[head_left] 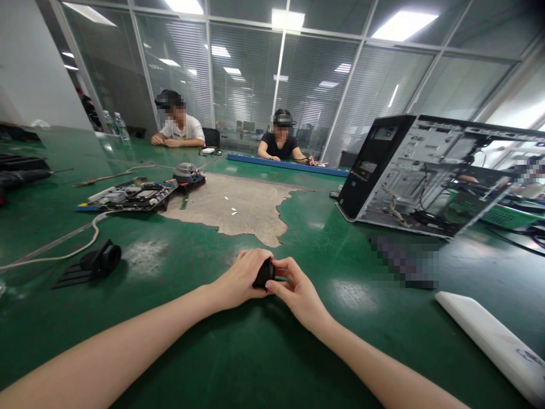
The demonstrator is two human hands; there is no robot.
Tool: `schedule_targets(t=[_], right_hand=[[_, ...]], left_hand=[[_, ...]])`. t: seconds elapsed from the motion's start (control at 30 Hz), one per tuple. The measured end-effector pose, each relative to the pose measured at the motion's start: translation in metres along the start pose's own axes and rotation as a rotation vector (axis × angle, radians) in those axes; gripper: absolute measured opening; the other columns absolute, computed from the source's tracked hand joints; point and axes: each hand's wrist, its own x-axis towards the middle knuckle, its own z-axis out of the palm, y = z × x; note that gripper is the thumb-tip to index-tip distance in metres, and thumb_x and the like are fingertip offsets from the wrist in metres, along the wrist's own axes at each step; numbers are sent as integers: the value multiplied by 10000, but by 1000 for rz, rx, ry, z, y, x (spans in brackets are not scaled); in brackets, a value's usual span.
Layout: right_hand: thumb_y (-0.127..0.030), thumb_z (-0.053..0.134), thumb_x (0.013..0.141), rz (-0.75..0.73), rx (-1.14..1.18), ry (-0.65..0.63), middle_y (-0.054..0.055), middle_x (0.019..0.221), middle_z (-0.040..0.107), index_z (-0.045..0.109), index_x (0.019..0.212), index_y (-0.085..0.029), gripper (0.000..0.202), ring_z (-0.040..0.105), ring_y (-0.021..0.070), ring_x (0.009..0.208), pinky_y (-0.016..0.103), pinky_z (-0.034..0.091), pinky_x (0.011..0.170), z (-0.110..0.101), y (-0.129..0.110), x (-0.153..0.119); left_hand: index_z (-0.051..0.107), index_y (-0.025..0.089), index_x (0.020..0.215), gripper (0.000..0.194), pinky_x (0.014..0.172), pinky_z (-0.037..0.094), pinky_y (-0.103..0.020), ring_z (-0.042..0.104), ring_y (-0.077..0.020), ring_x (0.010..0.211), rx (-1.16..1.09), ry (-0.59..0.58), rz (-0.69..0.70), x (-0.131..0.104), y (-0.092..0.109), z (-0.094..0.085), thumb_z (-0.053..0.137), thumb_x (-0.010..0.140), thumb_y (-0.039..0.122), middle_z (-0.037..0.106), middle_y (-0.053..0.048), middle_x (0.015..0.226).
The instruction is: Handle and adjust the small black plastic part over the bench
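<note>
- Two bare hands are meeting over the green tabletop (204, 358), and one small black plastic part (264, 274) is sitting between them, held at the near side of the one bare patch (251, 204).
- The left hand (240, 278) is curling over the part from the left, covering much of it; the right hand (296, 287) is pinching its right edge between thumb and fingers.
- The part's exposed end is facing right, toward the right hand; its visible portion is standing taller than wide and leaning slightly, but fingers are hiding its full long axis.
- It is looking matt and dark, with a curved outline; finer detail is staying too small to tell.
- One black bracket with a round collar (111, 257) is lying well to the left.
- Beyond it, one circuit board (131, 196) is lying near one round cooler (189, 172).
- One open computer tower (361, 170) is standing at right, and one white box (489, 341) is lying nearer.
- Two co-workers (183, 128) are sitting across the table, and two clear bottles (121, 128) are standing at far left.
</note>
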Motion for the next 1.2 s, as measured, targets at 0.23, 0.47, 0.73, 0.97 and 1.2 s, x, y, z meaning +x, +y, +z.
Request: schedule_targets(t=[0.23, 0.47, 0.73, 0.97, 1.2], right_hand=[[-279, 586, 726, -1, -2, 26, 20, 919, 503, 468, 862, -214, 192, 534, 178, 922, 265, 503, 632, -2, -1, 5], [-285, 598, 730, 29, -13, -64, 13, 878, 549, 460, 892, -204, 228, 559, 156, 862, 310, 475, 751, -6, 5, 7], [-311, 567, 766, 0, 6, -38, -8, 886, 531, 448, 844, -218, 170, 566, 127, 799, 258, 468, 676, -4, 2, 5], [-311, 573, 753, 54, -30, -41, 35, 962, 543, 473, 938, -202, 236, 566, 151, 824, 302, 477, 702, -5, 4, 10], [-313, 595, 746, -4, 33, -67, -8, 889, 518, 435, 857, -225, 214, 549, 138, 861, 266, 477, 705, -5, 4, 5]], left_hand=[[318, 206, 1130, 526, 843, 316, -364, 471, -228, 980, 9, 8, 6, 1, -2, 2, 628, 716, 300, 501, -59, 1050], [313, 211, 1118, 536, 837, 315, -362, 471, -224, 965, 6, 8, -1, 1, -5, 3, 640, 704, 303, 505, -53, 1050], [315, 219, 1102, 527, 828, 319, -357, 478, -223, 955, 9, 13, 8, 1, -6, 5, 641, 701, 324, 509, -45, 1035], [327, 214, 1112, 530, 821, 326, -359, 477, -231, 942, 21, 8, -11, 1, -6, 5, 635, 701, 346, 515, -48, 1040], [328, 226, 1130, 535, 845, 317, -361, 487, -222, 954, -5, -1, 4, 2, -7, 4, 627, 689, 280, 519, -39, 1058]])
